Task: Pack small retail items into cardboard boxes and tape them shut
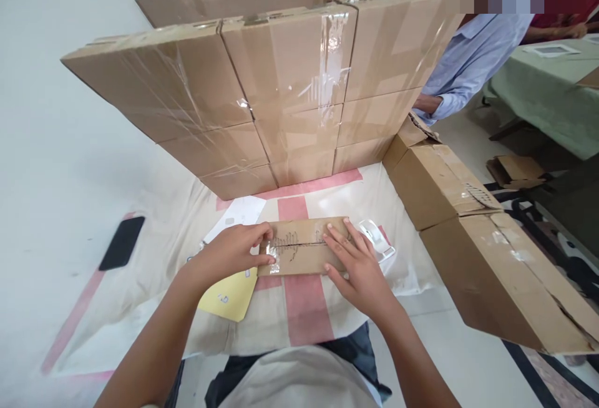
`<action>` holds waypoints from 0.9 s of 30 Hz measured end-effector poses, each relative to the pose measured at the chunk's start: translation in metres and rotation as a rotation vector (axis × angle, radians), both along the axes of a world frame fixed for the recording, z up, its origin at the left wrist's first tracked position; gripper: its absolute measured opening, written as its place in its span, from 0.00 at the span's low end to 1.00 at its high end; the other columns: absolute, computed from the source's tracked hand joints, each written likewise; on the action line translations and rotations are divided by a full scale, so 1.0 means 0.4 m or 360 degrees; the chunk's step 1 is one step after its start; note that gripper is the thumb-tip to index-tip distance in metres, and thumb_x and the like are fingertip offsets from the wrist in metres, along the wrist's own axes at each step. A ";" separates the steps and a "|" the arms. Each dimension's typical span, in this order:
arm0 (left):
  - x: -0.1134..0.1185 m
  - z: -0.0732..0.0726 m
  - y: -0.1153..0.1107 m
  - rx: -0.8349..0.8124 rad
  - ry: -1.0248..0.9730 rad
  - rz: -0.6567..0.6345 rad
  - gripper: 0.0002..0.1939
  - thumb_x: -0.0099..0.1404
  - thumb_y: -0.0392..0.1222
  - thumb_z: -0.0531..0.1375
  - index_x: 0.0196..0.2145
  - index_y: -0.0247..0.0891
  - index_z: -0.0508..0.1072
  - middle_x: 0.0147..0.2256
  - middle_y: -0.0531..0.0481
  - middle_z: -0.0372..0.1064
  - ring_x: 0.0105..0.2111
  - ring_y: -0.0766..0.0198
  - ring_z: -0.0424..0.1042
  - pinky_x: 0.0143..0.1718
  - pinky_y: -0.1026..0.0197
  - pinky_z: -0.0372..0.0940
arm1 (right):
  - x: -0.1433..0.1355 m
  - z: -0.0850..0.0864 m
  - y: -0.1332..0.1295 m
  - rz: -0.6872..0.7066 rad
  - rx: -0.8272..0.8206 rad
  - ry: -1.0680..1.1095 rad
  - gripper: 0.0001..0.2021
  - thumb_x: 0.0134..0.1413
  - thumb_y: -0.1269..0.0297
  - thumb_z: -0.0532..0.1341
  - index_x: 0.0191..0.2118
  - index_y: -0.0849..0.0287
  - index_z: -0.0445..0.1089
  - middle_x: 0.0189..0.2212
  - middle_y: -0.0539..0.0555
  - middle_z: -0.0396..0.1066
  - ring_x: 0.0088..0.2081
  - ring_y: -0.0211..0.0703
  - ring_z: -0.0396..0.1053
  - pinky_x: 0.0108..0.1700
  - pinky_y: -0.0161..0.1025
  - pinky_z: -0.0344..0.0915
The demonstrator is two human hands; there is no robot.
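A small flat cardboard box lies before me on the cloth-covered table, with clear tape on its left end and dark markings along its middle seam. My left hand grips that left end, thumb and fingers pinched about it. Across the right part of the box, my right hand rests with its fingers spread flat. Just beyond the right hand sits a white, ring-like object, partly hidden by it. A yellow sheet and a white sheet lie under and beside my left hand.
Tall taped cardboard boxes form a wall behind the work area. More boxes line the right edge. A black phone lies at left. A person in a blue sleeve stands back right, near a green-covered table.
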State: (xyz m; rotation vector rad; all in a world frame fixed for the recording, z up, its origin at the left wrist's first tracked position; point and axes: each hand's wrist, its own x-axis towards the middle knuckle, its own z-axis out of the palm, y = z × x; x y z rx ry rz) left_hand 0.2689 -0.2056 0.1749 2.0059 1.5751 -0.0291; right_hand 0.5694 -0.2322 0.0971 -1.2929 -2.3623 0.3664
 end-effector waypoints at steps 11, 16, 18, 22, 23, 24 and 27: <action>-0.034 -0.049 0.029 -0.0128 -0.0281 0.0184 0.31 0.61 0.62 0.62 0.57 0.48 0.65 0.45 0.49 0.72 0.45 0.52 0.72 0.37 0.59 0.63 | -0.001 0.003 0.001 0.0006 -0.0032 0.0055 0.26 0.69 0.59 0.55 0.69 0.52 0.60 0.71 0.52 0.57 0.75 0.61 0.38 0.70 0.64 0.52; -0.033 -0.101 0.027 -0.0263 -0.0654 0.0290 0.25 0.67 0.60 0.58 0.56 0.46 0.63 0.40 0.51 0.69 0.38 0.58 0.70 0.37 0.59 0.64 | -0.003 0.003 0.003 0.0008 -0.0040 0.0105 0.26 0.69 0.60 0.56 0.69 0.54 0.61 0.70 0.52 0.57 0.75 0.59 0.37 0.70 0.63 0.55; -0.023 -0.114 0.024 -0.0256 -0.0740 0.0366 0.23 0.68 0.60 0.57 0.54 0.47 0.64 0.39 0.52 0.69 0.37 0.59 0.70 0.37 0.60 0.64 | -0.004 0.003 0.004 0.0012 -0.0038 0.0131 0.26 0.69 0.61 0.56 0.69 0.54 0.60 0.70 0.53 0.58 0.75 0.59 0.37 0.69 0.63 0.56; -0.023 -0.129 0.016 -0.0161 -0.0771 0.0515 0.19 0.71 0.59 0.54 0.53 0.48 0.65 0.33 0.55 0.67 0.34 0.61 0.67 0.34 0.61 0.61 | -0.005 0.001 0.005 0.0013 -0.0024 0.0195 0.26 0.68 0.62 0.57 0.69 0.53 0.61 0.70 0.52 0.59 0.75 0.58 0.39 0.69 0.62 0.58; -0.035 -0.134 0.011 -0.0075 -0.0763 0.0586 0.19 0.72 0.59 0.53 0.54 0.48 0.64 0.31 0.56 0.65 0.32 0.62 0.66 0.33 0.62 0.60 | -0.005 -0.001 0.006 0.0015 -0.0020 0.0214 0.26 0.68 0.62 0.57 0.69 0.53 0.61 0.70 0.52 0.59 0.75 0.58 0.39 0.68 0.63 0.59; -0.054 -0.141 0.002 0.0039 -0.0757 0.0679 0.19 0.72 0.58 0.52 0.55 0.48 0.63 0.28 0.58 0.63 0.29 0.63 0.64 0.32 0.62 0.59 | -0.005 -0.002 0.007 0.0018 -0.0015 0.0233 0.26 0.68 0.62 0.57 0.69 0.53 0.61 0.70 0.52 0.59 0.75 0.58 0.39 0.68 0.63 0.59; -0.135 -0.176 -0.051 0.0373 -0.0673 0.0941 0.20 0.71 0.56 0.55 0.54 0.46 0.63 0.26 0.60 0.60 0.27 0.65 0.62 0.32 0.62 0.58 | -0.006 -0.008 0.010 0.0031 0.0008 0.0284 0.26 0.67 0.63 0.58 0.69 0.52 0.60 0.70 0.51 0.59 0.75 0.58 0.40 0.69 0.63 0.58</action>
